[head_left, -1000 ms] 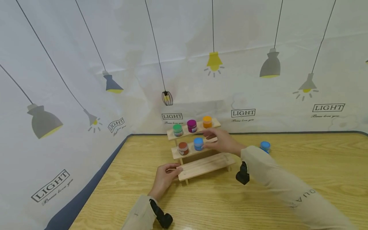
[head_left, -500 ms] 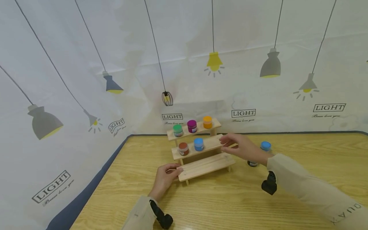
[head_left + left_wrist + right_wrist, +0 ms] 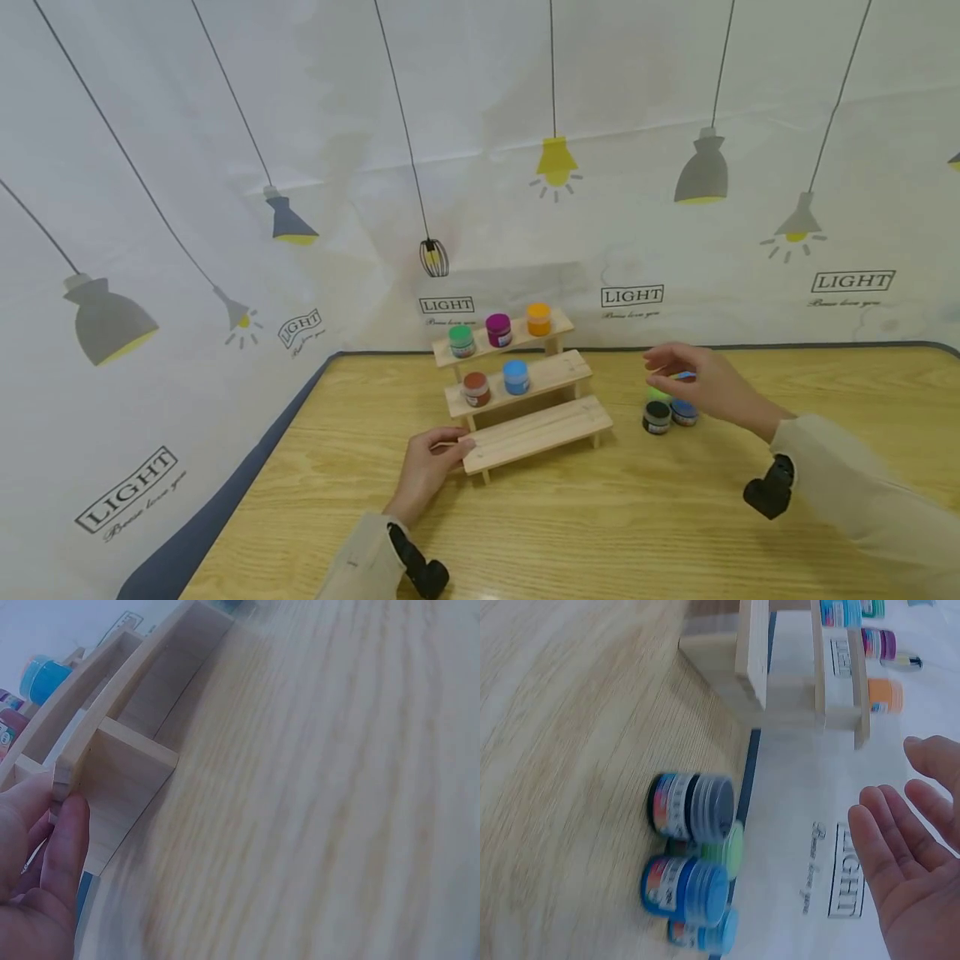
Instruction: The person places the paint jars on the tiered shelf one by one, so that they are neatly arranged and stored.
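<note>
A three-tier wooden display stand (image 3: 540, 435) stands on the table. My left hand (image 3: 422, 471) pinches the left end of its lowest step between thumb and fingers. Green (image 3: 462, 342), purple (image 3: 498, 331) and orange paint jars (image 3: 538, 320) sit on the top step. On the middle step are a brown-red paint jar (image 3: 476, 390) and a blue paint jar (image 3: 516, 377). My right hand (image 3: 720, 390), holding nothing, hovers with loosely bent fingers over a cluster of jars: black (image 3: 690, 806), light green (image 3: 733, 850), dark blue (image 3: 684, 890) and light blue (image 3: 705, 934).
The wood-grain table (image 3: 570, 533) runs up to a pale backdrop (image 3: 480, 192) printed with hanging lamps. The jar cluster stands to the right of the stand. A black wrist camera (image 3: 770, 492) is strapped on the right sleeve, another black wrist camera (image 3: 426, 575) on the left.
My right hand has left the blue jar on the middle step and moved right to above the jar cluster. My left hand keeps its place on the stand.
</note>
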Tool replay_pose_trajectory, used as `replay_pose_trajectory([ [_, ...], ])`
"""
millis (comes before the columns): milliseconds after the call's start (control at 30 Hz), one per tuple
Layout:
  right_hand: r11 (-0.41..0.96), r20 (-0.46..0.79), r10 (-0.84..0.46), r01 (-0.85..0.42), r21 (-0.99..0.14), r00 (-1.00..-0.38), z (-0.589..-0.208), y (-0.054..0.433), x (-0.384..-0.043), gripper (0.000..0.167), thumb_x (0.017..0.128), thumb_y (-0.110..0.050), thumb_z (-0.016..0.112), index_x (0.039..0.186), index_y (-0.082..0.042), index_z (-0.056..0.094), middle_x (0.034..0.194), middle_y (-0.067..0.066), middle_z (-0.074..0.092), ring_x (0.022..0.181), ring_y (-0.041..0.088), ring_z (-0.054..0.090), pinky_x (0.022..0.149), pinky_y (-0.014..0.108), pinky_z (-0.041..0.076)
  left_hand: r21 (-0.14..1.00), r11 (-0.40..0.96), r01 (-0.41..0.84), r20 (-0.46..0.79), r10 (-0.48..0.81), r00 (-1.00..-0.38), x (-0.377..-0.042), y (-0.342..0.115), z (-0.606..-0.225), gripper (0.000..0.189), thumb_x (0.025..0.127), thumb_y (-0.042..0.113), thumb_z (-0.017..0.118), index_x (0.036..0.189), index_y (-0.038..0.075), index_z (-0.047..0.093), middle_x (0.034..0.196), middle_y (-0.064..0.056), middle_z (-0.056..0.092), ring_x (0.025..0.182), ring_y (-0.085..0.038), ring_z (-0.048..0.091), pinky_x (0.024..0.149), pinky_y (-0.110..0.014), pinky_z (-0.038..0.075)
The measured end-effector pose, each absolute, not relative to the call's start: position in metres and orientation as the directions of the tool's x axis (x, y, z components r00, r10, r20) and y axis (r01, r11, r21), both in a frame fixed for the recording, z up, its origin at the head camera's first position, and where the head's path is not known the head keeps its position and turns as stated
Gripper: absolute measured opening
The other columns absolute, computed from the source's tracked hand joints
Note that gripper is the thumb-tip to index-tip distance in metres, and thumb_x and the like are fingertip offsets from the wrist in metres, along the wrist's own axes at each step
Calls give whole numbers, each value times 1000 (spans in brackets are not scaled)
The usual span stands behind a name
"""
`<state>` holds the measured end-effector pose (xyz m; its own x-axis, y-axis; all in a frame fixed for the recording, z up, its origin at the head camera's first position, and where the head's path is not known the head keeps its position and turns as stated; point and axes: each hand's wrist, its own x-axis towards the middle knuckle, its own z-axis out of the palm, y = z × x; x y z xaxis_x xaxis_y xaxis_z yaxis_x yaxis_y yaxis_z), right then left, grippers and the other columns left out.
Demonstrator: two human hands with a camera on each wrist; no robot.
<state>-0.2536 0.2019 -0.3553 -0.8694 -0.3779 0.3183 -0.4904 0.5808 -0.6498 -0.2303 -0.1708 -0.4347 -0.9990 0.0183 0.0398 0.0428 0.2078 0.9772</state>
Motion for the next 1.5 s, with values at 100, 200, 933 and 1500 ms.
replay_pose_trajectory([
  [100,609,317,-342,-466,-642,-885,-359,214,-252,35,87,-20,58,116,-2,53,106,15,58,90,25,57,73,34,50,977,208,38,35,15,-999,-230,-170,-434,30,80,16,67,100,-5,63,98,-14,61,78,-16,61,67,-30,53],
  [200,633,312,-307,-438,-639,-899,-364,226,-252,36,87,-21,58,117,-1,52,106,16,58,90,27,57,70,33,50,977,208,38,36,13,-999,-229,-170,-434,30,80,17,67,100,-5,63,98,-14,62,77,-16,61,67,-30,53],
  [933,617,141,-250,-270,-739,-958,-414,262,-262,47,83,-22,64,115,9,49,108,25,54,92,33,55,72,34,50,976,213,31,30,7,-1000,-230,-170,-435,29,80,16,67,100,-5,63,98,-14,62,78,-17,62,67,-29,53],
  [1500,632,117,-251,-255,-732,-961,-426,251,-264,49,79,-17,68,114,13,49,104,25,55,94,35,54,77,42,47,978,206,21,20,8,-1000,-230,-170,-432,29,79,16,67,100,-5,63,97,-14,62,78,-17,62,67,-29,53],
])
